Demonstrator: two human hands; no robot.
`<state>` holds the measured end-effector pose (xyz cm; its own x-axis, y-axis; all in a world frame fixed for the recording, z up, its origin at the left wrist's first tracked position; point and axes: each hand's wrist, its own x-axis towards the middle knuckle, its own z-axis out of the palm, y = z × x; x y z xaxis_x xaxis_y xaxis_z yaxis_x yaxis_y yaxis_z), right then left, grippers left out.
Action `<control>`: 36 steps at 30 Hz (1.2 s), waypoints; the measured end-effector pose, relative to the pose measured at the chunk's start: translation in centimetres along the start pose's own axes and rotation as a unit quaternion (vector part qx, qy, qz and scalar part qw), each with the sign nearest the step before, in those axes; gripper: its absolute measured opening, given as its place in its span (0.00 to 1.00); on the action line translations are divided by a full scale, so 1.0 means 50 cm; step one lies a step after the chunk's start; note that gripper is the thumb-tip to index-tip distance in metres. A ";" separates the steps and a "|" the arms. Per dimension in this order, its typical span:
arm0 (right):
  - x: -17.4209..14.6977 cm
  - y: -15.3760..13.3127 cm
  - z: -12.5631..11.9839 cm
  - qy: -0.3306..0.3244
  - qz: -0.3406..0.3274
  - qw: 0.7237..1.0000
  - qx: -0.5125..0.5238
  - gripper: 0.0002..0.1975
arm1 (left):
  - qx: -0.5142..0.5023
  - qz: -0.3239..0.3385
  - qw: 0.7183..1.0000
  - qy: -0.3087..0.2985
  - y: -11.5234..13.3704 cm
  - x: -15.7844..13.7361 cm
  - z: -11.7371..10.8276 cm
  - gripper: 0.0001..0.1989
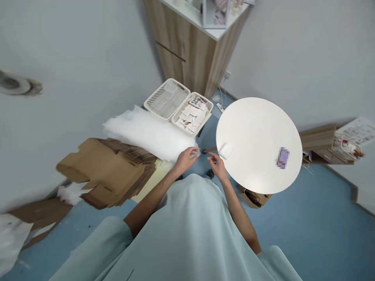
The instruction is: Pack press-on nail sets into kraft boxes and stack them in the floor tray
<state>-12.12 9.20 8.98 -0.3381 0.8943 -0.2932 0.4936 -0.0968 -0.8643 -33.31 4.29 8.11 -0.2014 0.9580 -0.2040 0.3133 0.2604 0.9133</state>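
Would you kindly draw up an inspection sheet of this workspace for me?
Surface: round white table; white item near its edge, pixelated purple item further right.
Job's things: white packing material by the left hand, contact unclear; white item near the right hand.
Clutter: flattened cardboard, two filled white baskets.
Hands: fingers curled on both; whether either holds anything is unclear.
Cables: white cable and power strip beside the table.
Surroundings: wood-grain cabinet, pale walls, blue floor.
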 end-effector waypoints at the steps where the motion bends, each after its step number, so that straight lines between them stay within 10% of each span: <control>1: -0.005 -0.022 0.022 -0.019 -0.007 1.000 0.004 0.27 | -0.007 0.005 1.000 0.025 -0.007 -0.035 -0.043 0.15; 10: -0.020 -0.180 0.223 -0.195 -0.063 0.979 -0.012 0.24 | 0.162 -0.132 0.955 0.211 -0.125 -0.334 -0.317 0.17; 16: -0.016 -0.225 0.304 -0.272 -0.098 0.954 -0.072 0.23 | 0.260 -0.182 0.929 0.191 -0.228 -0.377 -0.316 0.17; 26: -0.038 -0.241 0.370 -0.333 -0.134 0.920 -0.155 0.17 | 0.214 -0.206 0.943 0.151 -0.244 -0.345 -0.342 0.13; 36: -0.061 -0.260 0.489 -0.411 -0.278 0.762 -0.416 0.22 | 0.320 -0.200 0.922 0.080 -0.214 -0.312 -0.379 0.18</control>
<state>-37.08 -2.94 11.11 -0.8992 0.0861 -0.4290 0.3121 0.8134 -0.4909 -51.10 -15.73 8.21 -0.5392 0.7525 -0.3781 0.6573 0.6567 0.3696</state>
